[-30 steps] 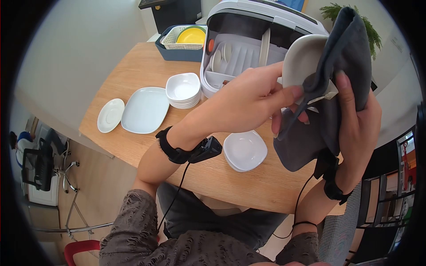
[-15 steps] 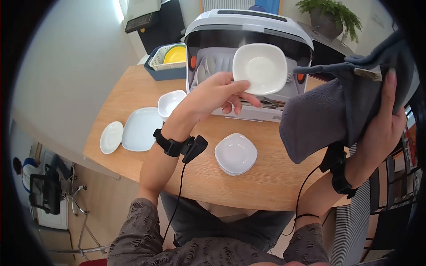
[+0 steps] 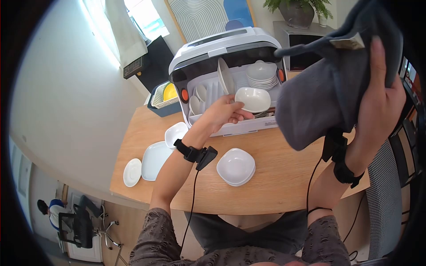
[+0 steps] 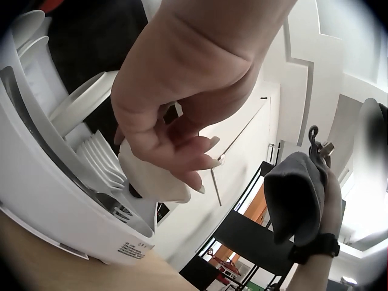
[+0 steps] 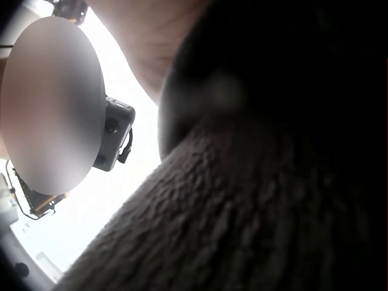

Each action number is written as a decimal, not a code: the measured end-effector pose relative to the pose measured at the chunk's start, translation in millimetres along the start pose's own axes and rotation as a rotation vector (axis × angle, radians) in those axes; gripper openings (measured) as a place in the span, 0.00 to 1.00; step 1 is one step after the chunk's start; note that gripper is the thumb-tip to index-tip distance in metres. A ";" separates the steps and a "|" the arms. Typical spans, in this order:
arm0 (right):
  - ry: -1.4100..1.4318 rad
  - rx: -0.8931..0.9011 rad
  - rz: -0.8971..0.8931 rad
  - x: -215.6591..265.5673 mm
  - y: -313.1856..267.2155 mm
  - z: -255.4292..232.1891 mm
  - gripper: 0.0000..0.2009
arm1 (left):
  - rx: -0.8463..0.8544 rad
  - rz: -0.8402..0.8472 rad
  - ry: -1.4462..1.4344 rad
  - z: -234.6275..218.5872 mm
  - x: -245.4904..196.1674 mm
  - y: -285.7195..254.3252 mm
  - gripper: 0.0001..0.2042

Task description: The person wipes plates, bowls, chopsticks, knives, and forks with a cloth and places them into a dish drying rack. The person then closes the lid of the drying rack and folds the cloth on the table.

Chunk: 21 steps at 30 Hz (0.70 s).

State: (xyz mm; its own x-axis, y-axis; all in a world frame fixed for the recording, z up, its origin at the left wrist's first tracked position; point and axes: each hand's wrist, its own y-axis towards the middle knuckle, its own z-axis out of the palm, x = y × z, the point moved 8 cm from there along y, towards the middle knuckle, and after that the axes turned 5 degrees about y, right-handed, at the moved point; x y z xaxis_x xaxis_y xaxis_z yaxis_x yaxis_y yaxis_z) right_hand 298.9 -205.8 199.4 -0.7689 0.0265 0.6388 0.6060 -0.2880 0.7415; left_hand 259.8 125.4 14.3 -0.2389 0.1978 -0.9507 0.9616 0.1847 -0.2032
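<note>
My left hand [image 3: 222, 112] pinches a white squarish bowl [image 3: 253, 99] by its near left rim, at the front of the open dish cabinet [image 3: 242, 127]. In the left wrist view the bowl [image 4: 151, 176] is partly hidden behind the curled fingers. Behind it in the cabinet stand a stack of white bowls [image 3: 262, 73], an upright plate [image 3: 225, 76] and some small dishes [image 3: 195, 105]. Up at the right, my right hand [image 3: 381, 97] grips a dark grey cloth [image 3: 317, 102] with a pale tag, the thumb lying along it. That cloth fills most of the right wrist view.
White bowls [image 3: 236, 165] are stacked on the wooden table [image 3: 284, 177] in front of me. To the left lie a pale tray [image 3: 155, 162], another white bowl [image 3: 175, 134] and a small oval plate [image 3: 132, 173]. A blue basin [image 3: 166, 108] with a basket sits at the back left.
The left hand has carried the bowl away from the cloth, forward and down to the cabinet's front. The right hand keeps the cloth raised at the right. The head view has shifted.
</note>
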 end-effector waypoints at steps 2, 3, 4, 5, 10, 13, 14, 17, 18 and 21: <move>-0.150 -0.113 0.017 -4.1 5.9 -14.3 0.23 | -0.148 -0.003 -0.115 -14.1 3.3 15.1 0.17; -0.138 -0.251 -0.044 -6.9 9.5 -28.4 0.21 | -0.146 -0.007 -0.112 -15.4 3.9 21.6 0.17; -0.127 -0.389 -0.106 -10.2 10.9 -44.0 0.20 | -0.178 -0.005 -0.107 -18.9 3.9 27.8 0.17; -0.130 -0.375 -0.110 -14.0 14.5 -47.8 0.18 | -0.210 -0.003 -0.100 -20.7 3.5 32.3 0.16; -0.002 -0.204 -0.041 -8.0 20.0 -42.5 0.23 | -0.253 -0.031 -0.021 -5.4 10.3 57.1 0.16; -0.014 -0.272 -0.041 -19.7 17.1 -48.6 0.22 | -0.315 -0.045 0.007 -3.6 15.2 63.5 0.17; -0.015 -0.236 -0.056 -22.8 19.4 -47.7 0.21 | -0.345 -0.068 0.007 -4.1 17.4 64.0 0.17; 0.036 -0.222 -0.061 -20.4 19.6 -46.4 0.20 | -0.325 -0.072 0.004 -0.6 22.1 64.9 0.19; 0.044 -0.230 -0.057 -19.3 18.7 -47.6 0.20 | -0.324 -0.071 0.008 -1.3 24.1 65.1 0.19; 0.164 -0.133 0.104 -32.0 19.7 -48.0 0.20 | -0.252 -0.027 0.070 1.5 22.9 63.6 0.23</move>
State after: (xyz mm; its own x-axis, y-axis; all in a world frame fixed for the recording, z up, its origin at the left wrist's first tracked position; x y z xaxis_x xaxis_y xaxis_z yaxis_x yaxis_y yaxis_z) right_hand 325.7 -258.3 183.7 -0.7333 -0.1627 0.6601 0.6597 -0.4052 0.6329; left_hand 315.6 140.2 -20.8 -0.2811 0.2540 -0.9255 0.8926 0.4233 -0.1549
